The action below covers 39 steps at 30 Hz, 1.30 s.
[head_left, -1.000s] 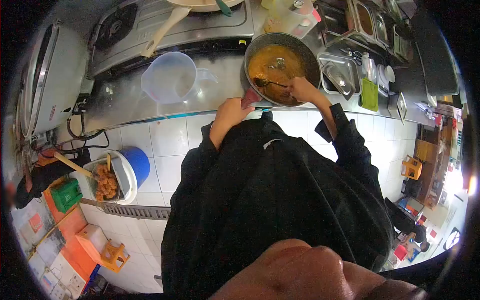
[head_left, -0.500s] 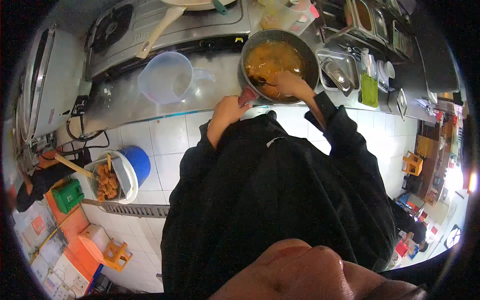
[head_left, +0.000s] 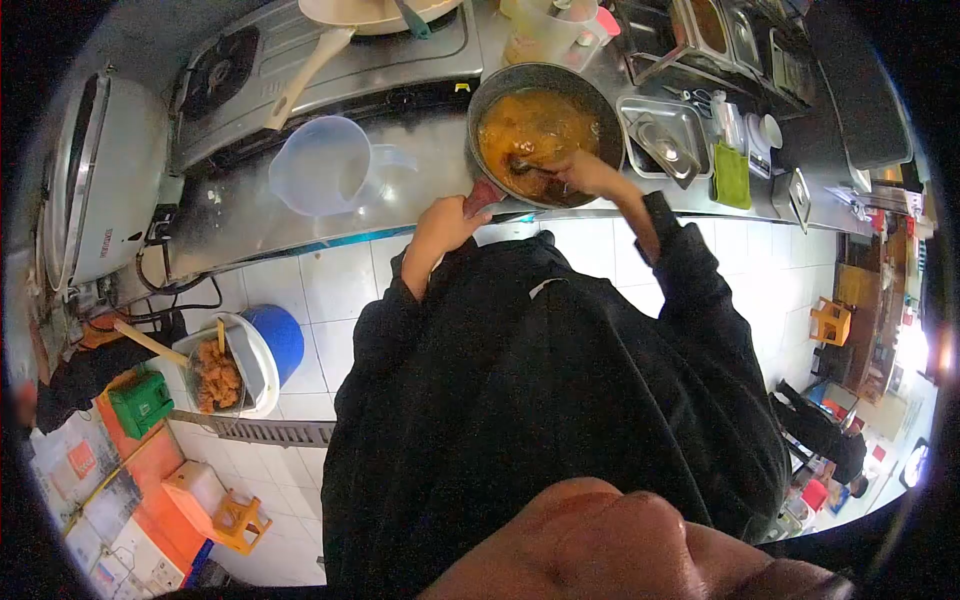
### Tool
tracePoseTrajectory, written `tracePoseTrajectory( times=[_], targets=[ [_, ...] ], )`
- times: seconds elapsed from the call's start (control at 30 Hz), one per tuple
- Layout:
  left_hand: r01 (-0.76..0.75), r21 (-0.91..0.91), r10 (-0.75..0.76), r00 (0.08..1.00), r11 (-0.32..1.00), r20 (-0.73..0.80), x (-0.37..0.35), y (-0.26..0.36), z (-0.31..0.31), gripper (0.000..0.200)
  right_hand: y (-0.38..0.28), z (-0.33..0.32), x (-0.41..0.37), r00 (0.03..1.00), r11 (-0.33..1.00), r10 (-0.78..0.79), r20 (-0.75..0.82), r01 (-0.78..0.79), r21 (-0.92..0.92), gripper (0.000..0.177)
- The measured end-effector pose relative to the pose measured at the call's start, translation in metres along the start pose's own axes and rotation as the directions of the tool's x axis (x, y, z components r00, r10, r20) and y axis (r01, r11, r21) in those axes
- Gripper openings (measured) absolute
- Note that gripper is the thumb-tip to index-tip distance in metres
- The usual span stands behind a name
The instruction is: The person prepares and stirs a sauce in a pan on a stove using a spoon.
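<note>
A deep dark pan (head_left: 484,112) holds orange-brown liquid (head_left: 545,120) and sits at the counter's front edge. My left hand (head_left: 440,228) is closed round the pan's dark reddish handle (head_left: 482,197). Over the pan's near right side, my right hand (head_left: 590,174) grips a dark stirring spoon (head_left: 518,163). Its head dips into the liquid near the handle side; my fingers cover much of its shaft. A translucent plastic jug (head_left: 320,165) stands on the counter left of the pan.
A stove (head_left: 270,75) carries a light pan (head_left: 375,14) with a long handle. Right of my pan are a steel tray (head_left: 650,112) and a green cloth (head_left: 731,178). Below left, a container of fried food (head_left: 218,375) stands by a blue bucket (head_left: 275,340). Other people are at both sides.
My right hand has moved the spoon slightly within the liquid, whose surface pattern has shifted. My left hand keeps its hold on the handle. The whole view has shifted a little.
</note>
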<state>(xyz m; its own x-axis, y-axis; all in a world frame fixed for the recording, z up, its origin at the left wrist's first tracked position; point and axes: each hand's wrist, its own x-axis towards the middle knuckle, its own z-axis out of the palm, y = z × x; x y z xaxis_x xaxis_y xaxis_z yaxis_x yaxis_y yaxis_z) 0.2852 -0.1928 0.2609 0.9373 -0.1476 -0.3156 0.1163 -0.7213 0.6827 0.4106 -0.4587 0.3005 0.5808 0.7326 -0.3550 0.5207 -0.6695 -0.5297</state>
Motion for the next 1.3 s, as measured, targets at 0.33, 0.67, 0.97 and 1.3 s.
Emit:
tracePoseTrajectory(
  times=[0.33, 0.67, 0.97, 1.3],
  targets=[
    [-0.107, -0.045, 0.104, 0.993, 0.993, -0.061, -0.005, 0.006, -0.005, 0.043, 0.013, 0.027, 0.028, 0.984, 0.977, -0.043, -0.171, 0.006, -0.212, 0.037],
    [0.113, -0.037, -0.107, 0.986, 0.993, 0.125, -0.002, 0.009, -0.01, 0.045, 0.012, 0.0, 0.045, 0.975, 0.996, 0.01, -0.223, 0.01, 0.084, 0.03],
    [-0.006, -0.026, 0.007, 0.999, 1.0, 0.053, 0.006, -0.007, -0.004, 0.044, -0.023, 0.051, 0.077, 0.879, 0.878, 0.424, -0.217, -0.458, -0.141, 0.035],
    [0.011, -0.038, -0.009, 0.999, 0.999, 0.044, -0.004, -0.002, 0.003, 0.045, 0.028, 0.024, 0.047, 0.995, 0.967, 0.05, -0.086, -0.027, 0.255, 0.05]
  ],
)
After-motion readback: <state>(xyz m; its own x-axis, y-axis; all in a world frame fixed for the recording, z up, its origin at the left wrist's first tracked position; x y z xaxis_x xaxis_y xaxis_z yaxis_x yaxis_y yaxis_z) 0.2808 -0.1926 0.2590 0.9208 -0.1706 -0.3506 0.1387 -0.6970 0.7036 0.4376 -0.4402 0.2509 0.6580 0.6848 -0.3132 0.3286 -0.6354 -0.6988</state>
